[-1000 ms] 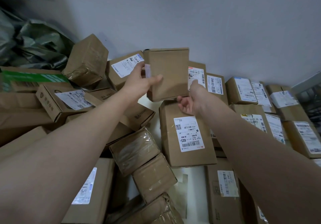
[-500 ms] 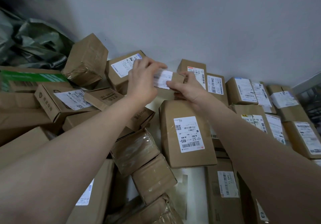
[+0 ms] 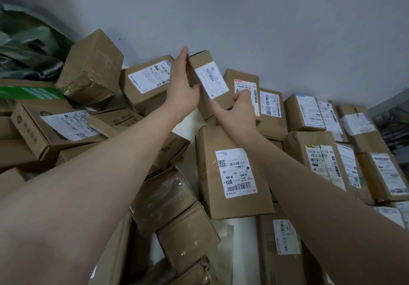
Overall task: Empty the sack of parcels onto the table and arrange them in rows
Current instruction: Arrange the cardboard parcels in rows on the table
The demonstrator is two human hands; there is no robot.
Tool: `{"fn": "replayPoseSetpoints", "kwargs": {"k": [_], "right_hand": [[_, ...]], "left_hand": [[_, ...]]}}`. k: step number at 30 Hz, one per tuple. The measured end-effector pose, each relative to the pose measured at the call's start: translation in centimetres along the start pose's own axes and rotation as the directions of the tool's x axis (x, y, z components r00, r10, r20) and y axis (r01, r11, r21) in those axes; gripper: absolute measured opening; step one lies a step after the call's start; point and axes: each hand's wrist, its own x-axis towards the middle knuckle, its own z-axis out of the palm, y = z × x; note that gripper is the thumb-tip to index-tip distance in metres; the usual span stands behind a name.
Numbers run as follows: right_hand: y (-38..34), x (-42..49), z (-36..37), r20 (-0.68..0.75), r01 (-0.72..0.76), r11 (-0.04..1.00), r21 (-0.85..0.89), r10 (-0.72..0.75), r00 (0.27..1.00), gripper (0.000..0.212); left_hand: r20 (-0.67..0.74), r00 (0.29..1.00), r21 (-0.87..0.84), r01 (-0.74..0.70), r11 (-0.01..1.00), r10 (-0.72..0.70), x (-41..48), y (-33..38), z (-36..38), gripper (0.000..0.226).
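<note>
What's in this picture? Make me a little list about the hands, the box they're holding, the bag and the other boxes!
held parcel: small brown box, white label facing the camera, tilted, between both hands
left hand: flat, straight fingers against the parcel's left side
right hand: grips its lower right corner
sack: green, crumpled, far left
row parcels: labelled, side by side along the wall, right
jumbled parcels: heaped at left

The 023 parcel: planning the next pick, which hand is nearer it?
Right. The right hand grips the raised parcel just beyond the 023 parcel; the left hand presses the raised parcel's left side, farther up-left.
</note>
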Motion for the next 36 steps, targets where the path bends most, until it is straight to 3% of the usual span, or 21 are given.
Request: {"fn": "replayPoseSetpoints", "kwargs": {"k": [5,9,12,14,18,21,27,32,36], "right_hand": [[-1.7,2.3,3.0,-0.101,-0.275,0.955,0.107,0.286,0.953,0.083],[-2.7,4.3,4.6,-0.094,-0.403,0.909,0.106,0.413,0.906,0.080],[-3.0,5.4,5.1,-0.108,-0.477,0.855,0.203,0.504,0.857,0.073],[-3.0,5.7,5.5,-0.130,-0.490,0.848,0.204,0.519,0.845,0.070],[-2.4,5.9,5.8,-0.165,-0.467,0.878,0.107,0.479,0.862,0.075],[-2.0,5.9,5.7,-0.159,-0.431,0.901,0.049,0.433,0.887,0.078],[-1.9,4.8,5.5,-0.128,-0.293,0.954,-0.055,0.285,0.950,0.073],[-1.8,4.5,5.1,-0.108,-0.213,0.972,-0.100,0.203,0.973,0.061],[-2.1,3.6,5.0,-0.076,-0.199,0.974,-0.111,0.191,0.979,0.050]], "left_hand": [[0.011,0.996,0.260,0.085,0.962,-0.091,0.6,-1.8,0.8,0.079],[-0.094,0.991,0.504,0.128,0.854,-0.093,1.6,-4.2,-0.7,0.081],[-0.142,0.988,0.630,0.141,0.764,-0.065,3.3,-5.3,-2.1,0.085],[-0.163,0.985,0.719,0.163,0.676,-0.064,4.6,-5.8,-3.0,0.090],[-0.140,0.954,0.840,0.256,0.479,-0.266,6.7,-6.5,-5.3,0.114],[-0.104,0.947,0.900,0.219,0.376,-0.305,7.3,-5.9,-6.6,0.117],[-0.190,0.900,0.745,0.392,0.540,-0.391,5.9,-3.9,-1.4,0.119],[-0.167,0.897,0.569,0.426,0.703,-0.408,4.6,-3.4,1.2,0.068],[-0.077,0.919,0.498,0.371,0.784,-0.387,3.5,-4.2,0.0,0.062]]}}
